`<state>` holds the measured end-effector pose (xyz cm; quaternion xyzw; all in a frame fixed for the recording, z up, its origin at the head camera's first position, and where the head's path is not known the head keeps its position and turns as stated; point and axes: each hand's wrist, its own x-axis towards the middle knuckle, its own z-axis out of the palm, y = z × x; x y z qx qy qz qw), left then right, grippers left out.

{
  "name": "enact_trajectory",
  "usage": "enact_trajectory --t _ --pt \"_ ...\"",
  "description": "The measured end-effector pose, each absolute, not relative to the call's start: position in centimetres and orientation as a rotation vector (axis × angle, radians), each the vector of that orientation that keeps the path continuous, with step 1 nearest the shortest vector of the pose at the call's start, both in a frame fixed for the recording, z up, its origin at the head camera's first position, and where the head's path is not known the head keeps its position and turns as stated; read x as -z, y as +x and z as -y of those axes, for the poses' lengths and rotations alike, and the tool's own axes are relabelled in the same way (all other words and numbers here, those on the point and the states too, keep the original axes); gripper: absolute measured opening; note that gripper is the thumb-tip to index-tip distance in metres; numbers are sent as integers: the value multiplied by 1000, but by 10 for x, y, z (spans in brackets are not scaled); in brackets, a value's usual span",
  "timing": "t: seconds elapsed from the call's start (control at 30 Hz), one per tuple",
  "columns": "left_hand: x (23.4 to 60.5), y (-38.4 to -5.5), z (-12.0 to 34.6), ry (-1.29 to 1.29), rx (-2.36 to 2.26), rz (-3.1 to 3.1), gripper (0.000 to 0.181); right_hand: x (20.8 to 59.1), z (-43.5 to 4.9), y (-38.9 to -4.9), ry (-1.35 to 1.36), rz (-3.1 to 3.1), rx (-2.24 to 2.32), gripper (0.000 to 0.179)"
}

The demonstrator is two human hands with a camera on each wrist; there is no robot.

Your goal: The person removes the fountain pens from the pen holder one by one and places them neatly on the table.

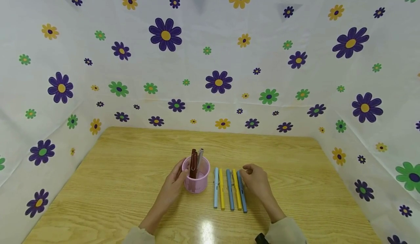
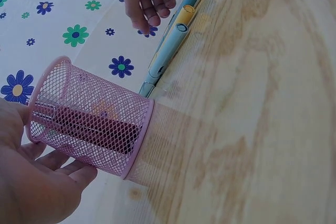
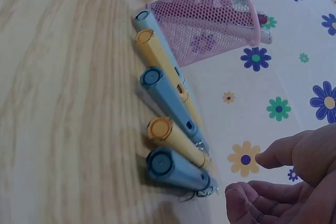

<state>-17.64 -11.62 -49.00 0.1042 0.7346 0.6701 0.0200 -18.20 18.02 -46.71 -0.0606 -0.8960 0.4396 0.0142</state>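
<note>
My left hand (image 1: 173,183) holds the pink mesh pen cup (image 1: 196,186) from its left side, thumb near the rim, fingers along the mesh. Dark red pens (image 1: 193,165) and a silver pen (image 1: 200,156) stand in the cup. To its right several pens lie side by side: a light blue pen (image 1: 216,189), a yellow pen (image 1: 222,191), a blue pen (image 1: 230,192), another yellow pen (image 1: 237,193) and, rightmost, another blue pen (image 1: 242,195). Beside that last pen's far end is my right hand (image 1: 257,180); the right wrist view shows its thumb and bent fingers apart, holding nothing.
The wooden table (image 1: 137,164) carries the cup and pens. A white flower-print cloth (image 1: 197,62) rises behind the table and along both sides. A small black object (image 1: 261,238) shows by the right sleeve (image 1: 285,233).
</note>
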Motion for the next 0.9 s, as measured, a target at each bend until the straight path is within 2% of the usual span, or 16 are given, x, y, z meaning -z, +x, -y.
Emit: enact_trajectory --t 0.9 --pt "492 -177 117 331 -2106 -2244 55 446 -131 -204 58 2602 -1623 30"
